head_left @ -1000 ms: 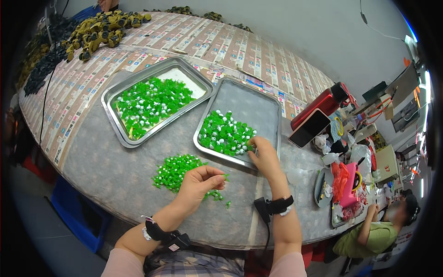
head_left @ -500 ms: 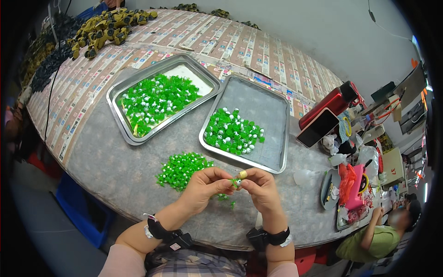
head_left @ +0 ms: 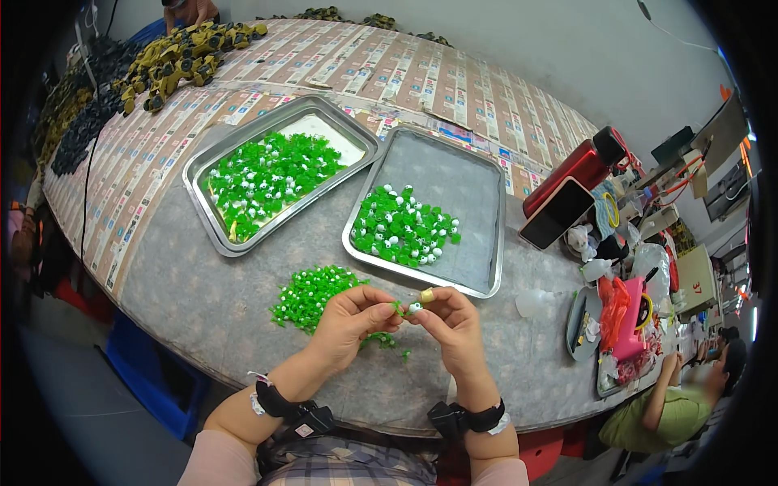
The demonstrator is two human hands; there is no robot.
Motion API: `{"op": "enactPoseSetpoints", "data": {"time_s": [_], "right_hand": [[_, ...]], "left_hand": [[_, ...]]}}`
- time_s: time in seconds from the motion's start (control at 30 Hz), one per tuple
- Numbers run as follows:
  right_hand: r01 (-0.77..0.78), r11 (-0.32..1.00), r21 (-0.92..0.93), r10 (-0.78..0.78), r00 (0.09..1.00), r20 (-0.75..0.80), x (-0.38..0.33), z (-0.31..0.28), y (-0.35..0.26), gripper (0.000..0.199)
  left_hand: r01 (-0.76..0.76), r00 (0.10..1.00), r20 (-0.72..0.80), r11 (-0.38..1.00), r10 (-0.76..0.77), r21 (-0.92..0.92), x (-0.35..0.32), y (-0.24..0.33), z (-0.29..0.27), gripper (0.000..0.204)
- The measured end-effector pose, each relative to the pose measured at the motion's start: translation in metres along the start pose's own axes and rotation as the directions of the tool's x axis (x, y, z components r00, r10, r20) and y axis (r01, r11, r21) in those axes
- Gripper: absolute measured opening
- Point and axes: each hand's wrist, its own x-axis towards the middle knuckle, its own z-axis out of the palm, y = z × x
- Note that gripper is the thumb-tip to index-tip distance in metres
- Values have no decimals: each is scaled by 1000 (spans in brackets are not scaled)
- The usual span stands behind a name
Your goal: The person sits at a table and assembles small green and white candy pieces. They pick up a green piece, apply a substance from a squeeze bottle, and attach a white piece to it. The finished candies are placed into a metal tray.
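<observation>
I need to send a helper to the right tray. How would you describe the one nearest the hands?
On the round grey table stand two metal trays. The right-hand tray, just beyond the hands, is it. Unlike the left tray, which is heaped full of green pieces, its green-and-white pieces fill only the near left corner.

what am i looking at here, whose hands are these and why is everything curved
This is no machine: a person wears a wide fisheye camera on the head, looking down, which bends straight edges. The two forearms rising from the bottom are that person's own. The left hand and right hand meet over a grey table, pinching a small green and white piece between the fingertips. Beside the left hand lies a loose pile of green pieces. Behind are two metal trays: the left tray and the right tray, each holding more pieces. Another person sits at the lower right.
</observation>
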Motion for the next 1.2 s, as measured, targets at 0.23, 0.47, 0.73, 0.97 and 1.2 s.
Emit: {"op": "enactPoseSetpoints", "data": {"time_s": [0.23,0.47,0.73,0.97,1.2], "right_hand": [[-58,995,-85,64,996,61,-1,-3,0,17],[45,995,-88,-41,998,44,-2,-2,0,17],[97,977,-190,-85,994,67,-2,-2,1,17],[29,990,-140,-21,998,58,-4,-4,-2,16],[-36,996,-76,39,998,45,-3,-1,-2,18]], "left_hand": [[-5,1000,-27,1000,6,12,0,0,-1,10],[-26,998,-56,997,29,70,1,0,0,11],[-24,999,-31,987,30,161,1,-2,0,10],[-143,985,-33,909,170,393,-3,-2,2,9],[-135,988,-7,887,154,441,-3,-2,4,9]]}}
